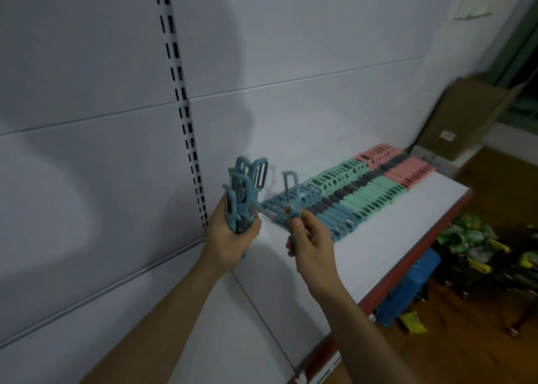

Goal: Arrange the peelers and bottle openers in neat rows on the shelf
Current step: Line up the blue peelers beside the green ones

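Observation:
My left hand (230, 238) grips a bunch of several teal peelers (244, 188), heads pointing up, just above the white shelf (378, 238). My right hand (308, 238) pinches a single teal peeler (291, 191) by its handle, upright, a little to the right of the bunch. Behind both hands, rows of teal, mint, dark grey and pink peelers and openers (372, 188) lie side by side on the shelf, running toward the far right end.
The white back panel has a slotted upright (186, 115) left of my hands. The shelf has a red front edge (413, 255). A cardboard box (465, 115) stands beyond the shelf end. Below are a blue box (407, 290) and green-yellow packets (477, 244) on the wooden floor.

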A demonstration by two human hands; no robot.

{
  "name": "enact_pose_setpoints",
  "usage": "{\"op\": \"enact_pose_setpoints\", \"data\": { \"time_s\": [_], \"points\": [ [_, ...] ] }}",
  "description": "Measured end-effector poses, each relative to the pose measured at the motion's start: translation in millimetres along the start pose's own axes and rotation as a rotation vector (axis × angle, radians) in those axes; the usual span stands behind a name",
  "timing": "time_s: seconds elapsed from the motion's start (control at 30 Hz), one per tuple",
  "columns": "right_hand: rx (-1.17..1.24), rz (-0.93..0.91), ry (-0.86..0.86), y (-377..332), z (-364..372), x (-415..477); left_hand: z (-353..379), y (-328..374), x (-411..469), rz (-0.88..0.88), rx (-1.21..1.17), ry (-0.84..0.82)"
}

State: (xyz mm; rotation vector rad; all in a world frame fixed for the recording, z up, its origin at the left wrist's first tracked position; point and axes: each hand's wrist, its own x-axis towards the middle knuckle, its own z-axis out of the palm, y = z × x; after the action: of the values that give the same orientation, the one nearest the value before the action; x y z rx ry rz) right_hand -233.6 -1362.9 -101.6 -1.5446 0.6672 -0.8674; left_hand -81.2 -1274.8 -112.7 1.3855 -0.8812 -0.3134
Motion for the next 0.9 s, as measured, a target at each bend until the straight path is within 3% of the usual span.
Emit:
{"op": "enact_pose_setpoints", "data": {
  "time_s": [0.2, 0.33, 0.57, 0.77, 0.9],
  "points": [
    [-0.506, -0.076, 0.072, 16, -12, 2, 0, -21, -3, -0.030, -0.013, -0.008],
    [-0.547, -0.096, 0.040, 20, -12, 5, -8, -28, -1, -0.077, -0.014, 0.072],
    [-1.009, -0.315, 0.016, 20, -16, 27, -6, -31, 6, -0.141, 0.002, 0.043],
    [-1.033, -0.399, -0.009, 29, -17, 33, -2, -34, 12, -0.129, 0.078, 0.017],
    [-1.017, -0.432, 0.014, 36, -13, 32, -3, -37, 18, -0.217, 0.192, -0.096]
  ]
}}
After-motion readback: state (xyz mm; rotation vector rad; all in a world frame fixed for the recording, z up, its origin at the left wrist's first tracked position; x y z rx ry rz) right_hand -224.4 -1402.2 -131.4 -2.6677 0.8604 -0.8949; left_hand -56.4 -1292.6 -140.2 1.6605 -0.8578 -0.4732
